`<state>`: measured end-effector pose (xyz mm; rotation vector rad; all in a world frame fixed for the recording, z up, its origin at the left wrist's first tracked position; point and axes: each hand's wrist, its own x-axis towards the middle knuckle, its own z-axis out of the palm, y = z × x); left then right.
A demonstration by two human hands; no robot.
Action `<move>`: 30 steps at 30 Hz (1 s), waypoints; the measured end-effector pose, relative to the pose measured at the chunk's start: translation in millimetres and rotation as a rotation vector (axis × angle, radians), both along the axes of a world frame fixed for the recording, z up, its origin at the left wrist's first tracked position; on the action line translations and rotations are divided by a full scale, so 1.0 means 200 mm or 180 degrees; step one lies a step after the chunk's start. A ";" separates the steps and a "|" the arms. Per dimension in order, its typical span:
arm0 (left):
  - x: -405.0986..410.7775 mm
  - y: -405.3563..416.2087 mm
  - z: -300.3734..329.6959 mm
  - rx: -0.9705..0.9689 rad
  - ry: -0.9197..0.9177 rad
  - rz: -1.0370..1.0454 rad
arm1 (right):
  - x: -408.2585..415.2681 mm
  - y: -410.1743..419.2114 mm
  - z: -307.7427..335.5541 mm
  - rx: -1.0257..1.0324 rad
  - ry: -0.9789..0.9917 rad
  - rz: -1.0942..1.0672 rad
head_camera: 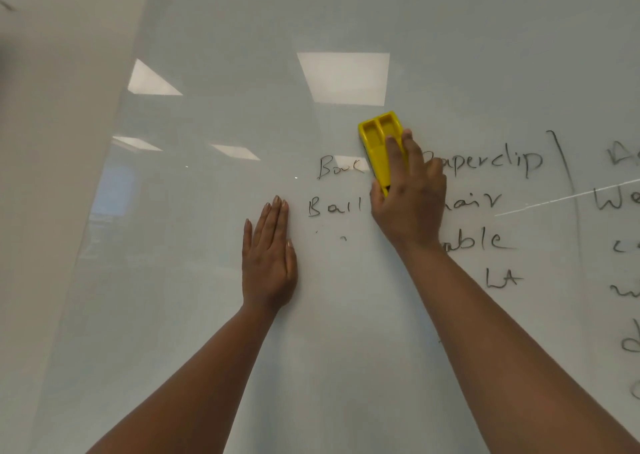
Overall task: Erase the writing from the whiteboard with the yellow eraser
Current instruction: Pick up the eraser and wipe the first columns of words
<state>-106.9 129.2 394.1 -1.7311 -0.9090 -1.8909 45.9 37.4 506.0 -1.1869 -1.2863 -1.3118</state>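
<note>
A glossy whiteboard [242, 72] fills the view. My right hand [410, 204] presses the yellow eraser [379, 141] flat against the board, between the words "Bo.." [339, 167] and "paperclip" [485, 162]. Black writing runs in columns: "Ball" [334, 206] on the left, then "..air", "..able" [481, 240] and "LA" partly hidden behind my right hand and arm. My left hand [268, 256] lies flat on the board with fingers together, holding nothing, just left of "Ball".
A drawn vertical line [568, 183] separates another column of partly cut-off words at the right edge [620, 200]. A plain wall [52, 141] borders the board on the left. Ceiling lights reflect in the board's upper part.
</note>
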 end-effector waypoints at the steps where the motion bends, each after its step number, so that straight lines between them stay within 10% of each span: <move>1: 0.00 0.00 0.00 -0.0003 0.0003 0.0004 | -0.03 0.01 0.00 -0.0028 -0.0047 0.0036; 13: -0.01 0.00 -0.01 0.0029 0.0034 -0.0016 | 0.03 -0.05 -0.15 -0.0534 -0.1758 0.0014; 22: -0.01 0.01 -0.01 0.0029 0.0045 -0.0047 | -0.07 0.01 0.10 -0.0360 -0.0771 0.0036; 30: -0.02 0.01 -0.01 0.0069 0.0063 -0.0106 | -0.19 0.08 -0.20 -0.0483 -0.1435 0.0223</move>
